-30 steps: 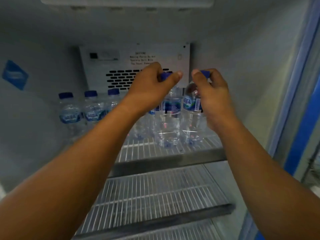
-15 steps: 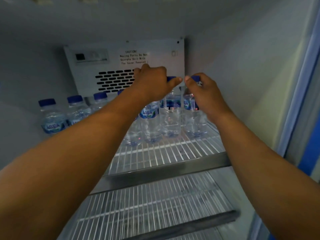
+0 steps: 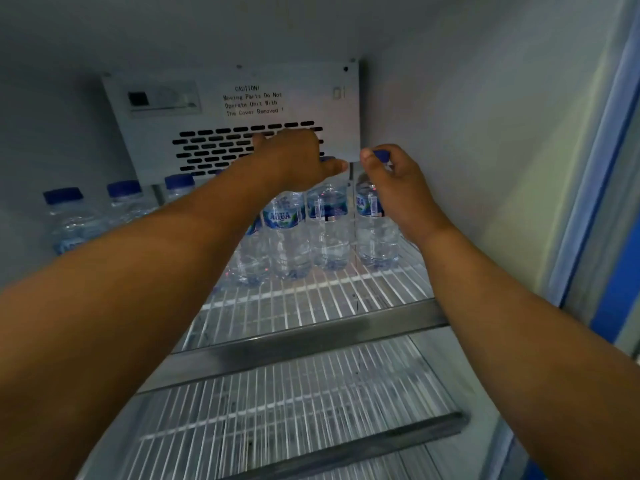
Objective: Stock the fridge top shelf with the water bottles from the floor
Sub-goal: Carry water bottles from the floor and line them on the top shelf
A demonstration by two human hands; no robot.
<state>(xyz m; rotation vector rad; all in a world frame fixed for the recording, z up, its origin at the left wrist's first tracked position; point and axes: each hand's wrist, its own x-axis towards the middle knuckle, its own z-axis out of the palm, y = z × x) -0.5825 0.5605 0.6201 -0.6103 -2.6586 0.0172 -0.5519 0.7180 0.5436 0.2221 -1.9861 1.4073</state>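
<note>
Head view: we see each hand, left hand (image 3: 294, 161) and right hand (image 3: 398, 188), apparently gripping a bottle cap on the top shelf (image 3: 311, 327).

Top wire shelf (image 3: 311, 303) has water bottles (image 3: 287, 237) standing in a row along its back edge, front part bare.

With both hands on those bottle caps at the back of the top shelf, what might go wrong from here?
1. The right hand grips its bottle only at the cap, so it may tip.
2. The left hand reaches over tightly packed bottles; a nudge could topple several on the wire shelf.
</note>
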